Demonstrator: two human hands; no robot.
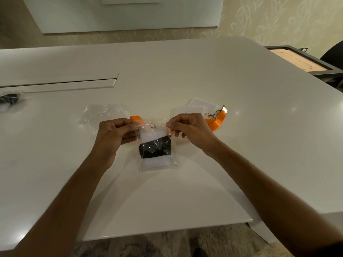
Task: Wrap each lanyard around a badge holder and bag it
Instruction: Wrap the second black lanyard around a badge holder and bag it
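A clear plastic bag (173, 162) lies in front of me on the white table (241, 86). Inside it is a white badge holder (151, 135) with a black lanyard (155, 149) wound around its middle and a metal ring (152, 124) at its top. My left hand (113, 135) pinches the bag's top left corner. My right hand (189, 129) pinches the top right corner. An orange lanyard (218, 120) with metal clips (213, 114) lies behind my hands, partly hidden by them.
Empty clear bags (100, 113) lie to the back left. Spare white badge holders (196, 106) sit at the back right beside the orange lanyard. A bagged black lanyard (9, 100) rests at the far left edge. A cable slot (59, 83) crosses the table's left.
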